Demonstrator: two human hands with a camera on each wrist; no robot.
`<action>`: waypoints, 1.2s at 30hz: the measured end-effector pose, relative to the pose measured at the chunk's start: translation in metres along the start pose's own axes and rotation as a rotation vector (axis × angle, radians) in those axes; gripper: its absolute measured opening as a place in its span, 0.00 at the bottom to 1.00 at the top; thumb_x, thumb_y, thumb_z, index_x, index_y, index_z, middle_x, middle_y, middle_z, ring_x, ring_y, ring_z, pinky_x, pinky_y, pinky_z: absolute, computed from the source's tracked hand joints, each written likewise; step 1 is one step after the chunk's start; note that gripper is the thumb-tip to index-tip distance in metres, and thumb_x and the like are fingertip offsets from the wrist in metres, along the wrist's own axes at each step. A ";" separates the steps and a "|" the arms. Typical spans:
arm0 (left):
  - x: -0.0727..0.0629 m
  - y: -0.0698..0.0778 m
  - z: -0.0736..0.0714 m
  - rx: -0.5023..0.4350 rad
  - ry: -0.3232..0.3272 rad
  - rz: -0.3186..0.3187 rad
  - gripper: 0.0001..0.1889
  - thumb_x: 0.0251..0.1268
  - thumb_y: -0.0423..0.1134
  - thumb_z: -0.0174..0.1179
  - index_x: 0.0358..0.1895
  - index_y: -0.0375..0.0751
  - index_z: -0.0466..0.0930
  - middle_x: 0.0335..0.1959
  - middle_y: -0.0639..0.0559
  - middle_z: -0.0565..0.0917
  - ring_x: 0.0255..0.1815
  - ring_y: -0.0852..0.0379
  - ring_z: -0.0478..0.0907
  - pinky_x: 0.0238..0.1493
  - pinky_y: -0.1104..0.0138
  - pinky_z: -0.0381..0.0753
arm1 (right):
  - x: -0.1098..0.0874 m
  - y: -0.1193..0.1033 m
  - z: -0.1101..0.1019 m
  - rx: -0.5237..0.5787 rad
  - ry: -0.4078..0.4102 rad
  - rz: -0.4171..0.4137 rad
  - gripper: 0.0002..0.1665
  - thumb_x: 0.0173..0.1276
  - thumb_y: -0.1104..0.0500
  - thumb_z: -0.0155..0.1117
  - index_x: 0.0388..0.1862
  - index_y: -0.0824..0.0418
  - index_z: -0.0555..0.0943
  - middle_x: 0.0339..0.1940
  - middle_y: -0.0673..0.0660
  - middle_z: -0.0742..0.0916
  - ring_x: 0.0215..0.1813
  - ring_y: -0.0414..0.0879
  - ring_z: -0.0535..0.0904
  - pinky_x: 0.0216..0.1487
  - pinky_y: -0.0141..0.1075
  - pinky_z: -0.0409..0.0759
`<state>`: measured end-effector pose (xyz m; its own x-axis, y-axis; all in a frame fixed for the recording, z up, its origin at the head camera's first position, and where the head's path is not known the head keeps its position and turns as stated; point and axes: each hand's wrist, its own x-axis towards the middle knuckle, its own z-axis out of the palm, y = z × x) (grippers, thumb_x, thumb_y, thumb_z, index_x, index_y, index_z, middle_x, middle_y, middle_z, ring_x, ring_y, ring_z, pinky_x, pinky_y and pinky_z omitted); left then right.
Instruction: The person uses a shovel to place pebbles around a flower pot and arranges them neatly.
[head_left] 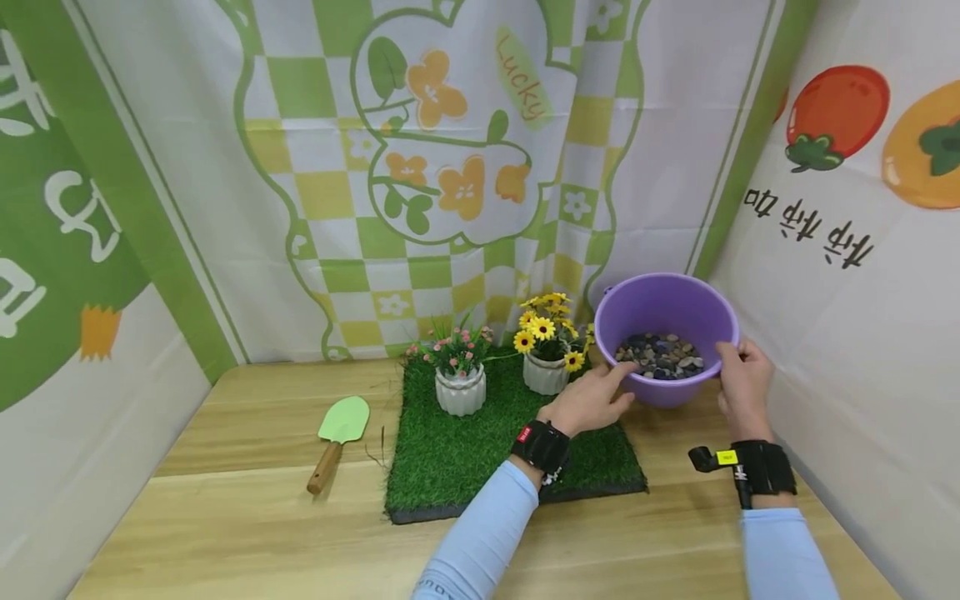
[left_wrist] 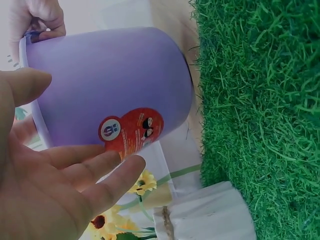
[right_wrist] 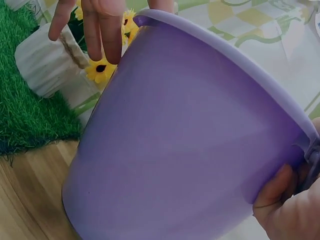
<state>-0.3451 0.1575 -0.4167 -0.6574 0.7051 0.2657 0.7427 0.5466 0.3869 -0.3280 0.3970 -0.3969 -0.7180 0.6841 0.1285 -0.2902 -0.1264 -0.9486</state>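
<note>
A purple bucket [head_left: 667, 390] stands at the table's right, with small mixed-colour pebbles [head_left: 660, 357] in its bottom. My right hand [head_left: 746, 383] grips the right side of its rim, near the handle joint, seen also in the right wrist view, where the fingers [right_wrist: 280, 192] curl at the rim. On the other side is my left hand [head_left: 588, 400], one finger reaching over the rim. In the left wrist view its other fingers [left_wrist: 107, 185] lie loosely extended along the bucket's outside, close to a red sticker [left_wrist: 132, 131]. Whether they press on the wall is unclear.
A green artificial turf mat [head_left: 457, 467] covers the table's middle. On it stand white pots with pink flowers [head_left: 461, 392] and yellow flowers [head_left: 546, 373]. A green trowel [head_left: 341, 429] with a wooden handle lies at left. Printed curtains [head_left: 450, 275] enclose the table.
</note>
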 end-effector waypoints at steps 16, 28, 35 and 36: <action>-0.009 0.006 -0.009 0.206 0.078 0.103 0.25 0.76 0.48 0.50 0.73 0.52 0.61 0.65 0.42 0.72 0.51 0.55 0.79 0.34 0.71 0.76 | -0.019 -0.039 -0.014 -0.098 -0.050 -0.030 0.21 0.65 0.66 0.62 0.15 0.62 0.65 0.17 0.49 0.70 0.12 0.36 0.66 0.10 0.27 0.63; -0.022 0.014 -0.023 0.224 0.121 0.121 0.21 0.76 0.46 0.50 0.69 0.52 0.66 0.56 0.47 0.79 0.38 0.60 0.78 0.28 0.73 0.71 | -0.042 -0.065 -0.020 -0.029 -0.052 -0.052 0.22 0.63 0.70 0.62 0.13 0.64 0.64 0.19 0.49 0.70 0.13 0.36 0.69 0.11 0.26 0.67; -0.027 0.015 -0.029 0.257 0.281 0.141 0.17 0.75 0.40 0.49 0.63 0.49 0.72 0.42 0.53 0.81 0.28 0.64 0.74 0.23 0.76 0.65 | -0.055 -0.080 -0.027 -0.004 -0.080 -0.018 0.20 0.63 0.70 0.63 0.14 0.65 0.69 0.16 0.49 0.73 0.13 0.36 0.70 0.11 0.26 0.67; -0.027 0.015 -0.029 0.262 0.324 0.134 0.17 0.74 0.38 0.50 0.63 0.48 0.72 0.41 0.53 0.82 0.27 0.64 0.75 0.22 0.77 0.64 | -0.057 -0.083 -0.029 -0.010 -0.082 -0.012 0.19 0.64 0.70 0.63 0.14 0.65 0.69 0.18 0.49 0.74 0.14 0.35 0.71 0.11 0.26 0.68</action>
<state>-0.3197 0.1335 -0.3929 -0.5280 0.6221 0.5780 0.8038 0.5858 0.1039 -0.2449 0.3889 -0.3342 -0.7643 0.6239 0.1631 -0.2931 -0.1109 -0.9496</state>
